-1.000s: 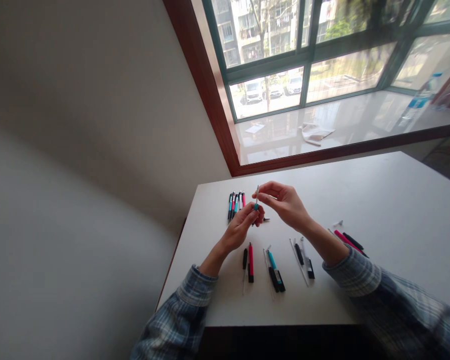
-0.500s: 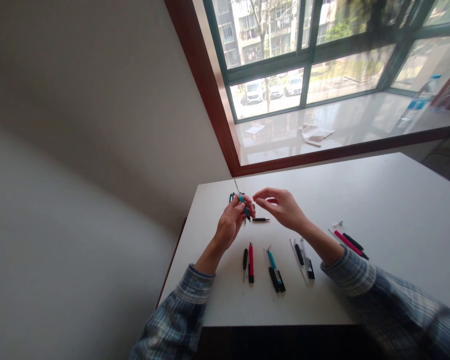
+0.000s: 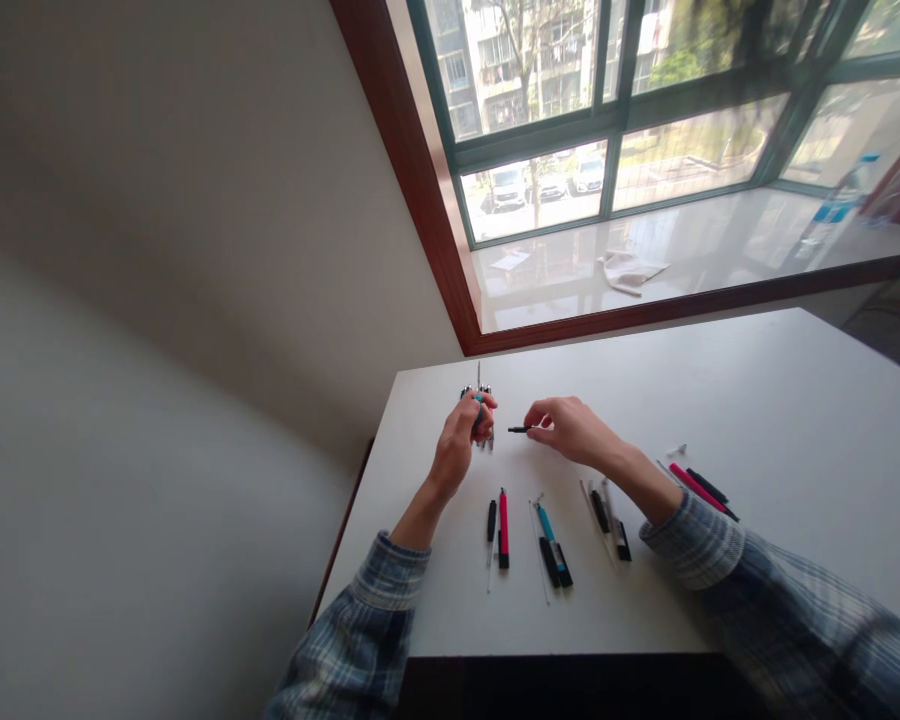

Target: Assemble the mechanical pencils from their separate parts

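Note:
My left hand [image 3: 457, 440] is closed around a teal pen barrel [image 3: 478, 400], most of it hidden by the fingers; a thin refill [image 3: 479, 374] sticks up out of its top. Between the thumb and fingers of my right hand [image 3: 562, 425] is a black pen part [image 3: 518, 429], with its narrow end toward the left hand. Behind and under my left hand lies a group of pens [image 3: 466, 391], partly covered. Nearer to me lie a red pen barrel [image 3: 503, 530], a teal pen barrel [image 3: 545, 522] and a white pen barrel [image 3: 610, 503], each with a refill and black parts beside it.
On the right of the white table [image 3: 780, 400] lie a pink pen barrel [image 3: 697, 487], a black grip [image 3: 707, 486] and a small clear piece [image 3: 677, 451]. A cloth [image 3: 630, 270] and a water bottle [image 3: 836, 205] are on the window sill. A wall borders the left.
My right hand has come down onto the black pen part and pinched it. My left hand has turned, so the teal barrel is now more upright and more covered by its fingers.

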`<act>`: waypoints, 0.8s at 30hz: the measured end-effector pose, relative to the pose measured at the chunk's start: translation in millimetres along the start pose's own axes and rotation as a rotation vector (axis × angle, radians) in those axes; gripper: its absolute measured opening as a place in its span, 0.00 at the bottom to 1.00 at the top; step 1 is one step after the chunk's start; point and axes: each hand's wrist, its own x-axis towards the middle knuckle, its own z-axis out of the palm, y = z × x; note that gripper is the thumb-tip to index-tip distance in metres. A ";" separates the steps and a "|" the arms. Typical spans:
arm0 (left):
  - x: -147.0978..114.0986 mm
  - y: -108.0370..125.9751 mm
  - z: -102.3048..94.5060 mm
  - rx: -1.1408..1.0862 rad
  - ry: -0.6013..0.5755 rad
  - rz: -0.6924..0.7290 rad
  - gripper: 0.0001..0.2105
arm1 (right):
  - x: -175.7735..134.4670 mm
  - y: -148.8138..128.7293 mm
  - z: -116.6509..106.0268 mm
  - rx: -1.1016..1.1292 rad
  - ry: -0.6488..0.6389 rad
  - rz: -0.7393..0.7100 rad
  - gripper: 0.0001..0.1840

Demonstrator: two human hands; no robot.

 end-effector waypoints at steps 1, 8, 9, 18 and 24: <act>-0.7 -2.7 -1.2 0.051 0.000 0.012 0.17 | -0.1 1.5 -6.0 0.084 0.018 0.012 0.04; -8.1 -17.7 -2.6 0.328 -0.018 0.052 0.19 | -0.6 32.0 -44.4 0.485 0.106 -0.101 0.16; -9.3 -18.5 -1.7 0.356 -0.029 0.049 0.19 | -1.7 36.3 -45.7 0.531 0.121 -0.111 0.17; -12.0 -20.3 2.3 0.512 -0.105 0.029 0.20 | -9.7 34.7 -34.8 0.835 0.258 -0.124 0.20; -10.6 -17.3 3.7 0.520 -0.113 0.043 0.20 | -8.3 29.8 -35.1 0.682 0.282 -0.179 0.21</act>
